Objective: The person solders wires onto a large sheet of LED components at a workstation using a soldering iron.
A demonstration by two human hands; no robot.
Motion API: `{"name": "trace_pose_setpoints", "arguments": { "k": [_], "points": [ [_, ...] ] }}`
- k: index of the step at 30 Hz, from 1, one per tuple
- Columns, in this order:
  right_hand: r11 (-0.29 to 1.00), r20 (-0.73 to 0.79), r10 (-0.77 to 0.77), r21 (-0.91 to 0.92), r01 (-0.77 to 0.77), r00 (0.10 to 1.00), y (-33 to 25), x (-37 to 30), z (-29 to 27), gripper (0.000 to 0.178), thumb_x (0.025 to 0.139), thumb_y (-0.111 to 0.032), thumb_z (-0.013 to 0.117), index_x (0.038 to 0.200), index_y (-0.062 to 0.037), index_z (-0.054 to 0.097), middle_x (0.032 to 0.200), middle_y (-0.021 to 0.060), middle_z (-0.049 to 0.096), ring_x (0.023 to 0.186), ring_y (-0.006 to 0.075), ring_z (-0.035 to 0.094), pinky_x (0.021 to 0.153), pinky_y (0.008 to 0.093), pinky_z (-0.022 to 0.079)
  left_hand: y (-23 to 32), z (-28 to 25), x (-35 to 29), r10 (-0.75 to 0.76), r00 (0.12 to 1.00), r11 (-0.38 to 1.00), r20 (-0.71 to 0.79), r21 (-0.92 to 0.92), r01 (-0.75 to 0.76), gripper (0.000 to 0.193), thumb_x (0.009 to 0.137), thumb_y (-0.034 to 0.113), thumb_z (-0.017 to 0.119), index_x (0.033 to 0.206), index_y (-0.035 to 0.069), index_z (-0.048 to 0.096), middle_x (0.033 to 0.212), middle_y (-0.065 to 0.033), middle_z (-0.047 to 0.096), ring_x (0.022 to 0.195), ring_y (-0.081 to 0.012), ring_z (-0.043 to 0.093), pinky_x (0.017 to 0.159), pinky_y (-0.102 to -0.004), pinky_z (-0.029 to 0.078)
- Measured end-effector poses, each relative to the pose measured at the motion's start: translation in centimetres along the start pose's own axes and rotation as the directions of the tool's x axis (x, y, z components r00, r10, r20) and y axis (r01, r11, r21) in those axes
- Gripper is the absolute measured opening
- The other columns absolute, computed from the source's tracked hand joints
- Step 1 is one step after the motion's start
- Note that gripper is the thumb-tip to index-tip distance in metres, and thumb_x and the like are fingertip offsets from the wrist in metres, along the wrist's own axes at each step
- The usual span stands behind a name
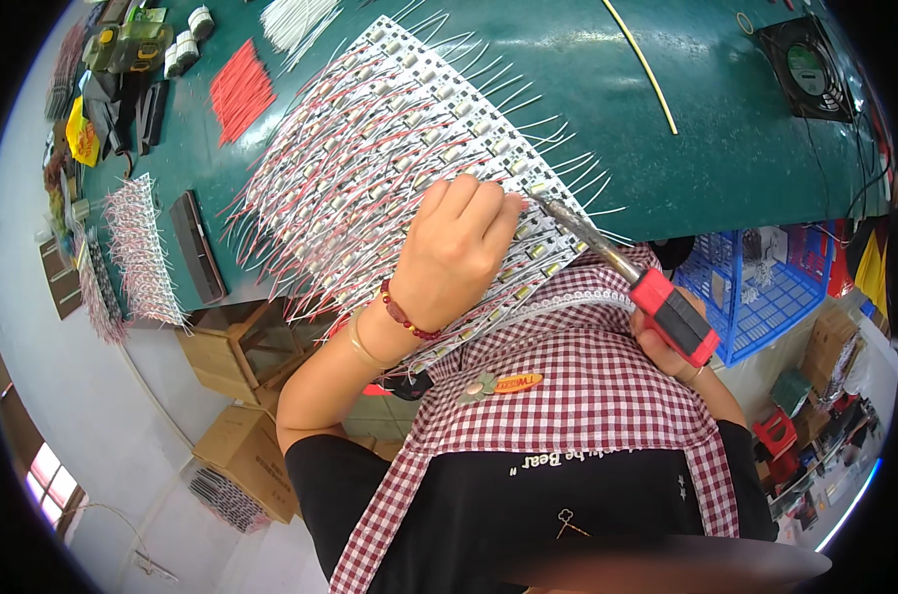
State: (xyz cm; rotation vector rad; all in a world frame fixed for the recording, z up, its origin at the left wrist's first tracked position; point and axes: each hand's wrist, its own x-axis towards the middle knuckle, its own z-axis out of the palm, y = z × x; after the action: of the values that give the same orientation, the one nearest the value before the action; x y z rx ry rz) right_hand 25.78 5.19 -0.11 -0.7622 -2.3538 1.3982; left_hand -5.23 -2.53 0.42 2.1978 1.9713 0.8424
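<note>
A large panel of small white circuit boards (481, 127) lies over the table's near edge, with rows of small components. Red and white wires (310, 188) stick out densely from it. My left hand (459, 233) rests over the panel's right part, its fingers closed; whatever is pinched at the fingertips is too small to make out. In my right hand (657, 337) is a soldering iron (675, 319) with a red and black handle, held at a slant. Its metal tip meets the panel just beside my left fingertips.
On the green table (607, 129) lie bundled red wires (241, 91), white wires (299, 25), a thin yellow rod (647, 67) and a black fan (805, 67). Leftward are another wired panel (144, 247) and a dark bar (198, 246). A blue crate (756, 297) stands beyond the near edge.
</note>
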Motion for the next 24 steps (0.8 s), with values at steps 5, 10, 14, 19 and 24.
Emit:
{"name": "trace_pose_setpoints", "arguments": {
  "k": [5,10,14,19,24],
  "points": [
    [0.979,-0.046,0.184,0.095,-0.179,0.982,0.4,-1.0,0.4,0.023,0.068,-0.012,0.069,0.089,-0.0015,0.066,0.083,0.0130,0.066,0.071,0.0319,0.067,0.063,0.0374,0.054,0.1,-0.2,0.1,0.002,1.000,0.999,0.016,0.038,-0.002,0.018,0.074,0.004,0.064,0.091,0.002,0.066,0.074,-0.0047,0.046,0.070,-0.0205,0.048,0.064,-0.0338,0.038],
    [0.982,-0.029,0.166,0.097,-0.163,0.986,1.0,-1.6,0.3,0.022,0.067,-0.007,0.068,0.088,-0.0025,0.066,0.082,0.0134,0.066,0.071,0.0328,0.066,0.062,0.0371,0.053,-0.1,-0.3,0.1,0.011,0.999,0.994,0.043,0.108,-0.016,0.018,0.074,0.005,0.064,0.091,0.002,0.066,0.075,-0.0039,0.048,0.072,-0.0203,0.049,0.065,-0.0347,0.038],
    [0.987,-0.014,0.157,-0.014,-0.158,0.987,1.1,-2.0,0.3,0.021,0.066,-0.004,0.068,0.087,-0.0030,0.066,0.081,0.0130,0.065,0.069,0.0328,0.066,0.060,0.0374,0.053,0.0,-0.6,-0.1,0.040,0.999,0.994,-0.027,0.104,-0.037,0.020,0.074,0.006,0.064,0.093,0.001,0.065,0.077,-0.0047,0.048,0.074,-0.0205,0.050,0.066,-0.0342,0.039],
    [0.979,-0.051,0.205,0.031,-0.204,0.977,0.7,-2.1,0.3,0.019,0.066,-0.003,0.068,0.084,-0.0031,0.066,0.077,0.0121,0.064,0.067,0.0325,0.065,0.059,0.0372,0.052,1.5,-0.2,-0.9,-0.003,1.000,1.000,0.019,0.023,0.002,0.023,0.074,0.007,0.061,0.096,-0.001,0.064,0.079,-0.0066,0.048,0.075,-0.0215,0.049,0.066,-0.0338,0.040],
    [1.000,-0.019,-0.007,0.005,0.007,1.000,1.0,-1.8,0.0,0.020,0.066,-0.008,0.067,0.085,-0.0022,0.066,0.075,0.0117,0.064,0.065,0.0312,0.065,0.057,0.0369,0.051,1.5,0.9,-1.1,-0.019,1.000,1.000,-0.015,0.017,0.020,0.028,0.069,0.001,0.062,0.097,0.002,0.068,0.072,-0.0034,0.044,0.069,-0.0195,0.048,0.063,-0.0331,0.039]
  ]
}}
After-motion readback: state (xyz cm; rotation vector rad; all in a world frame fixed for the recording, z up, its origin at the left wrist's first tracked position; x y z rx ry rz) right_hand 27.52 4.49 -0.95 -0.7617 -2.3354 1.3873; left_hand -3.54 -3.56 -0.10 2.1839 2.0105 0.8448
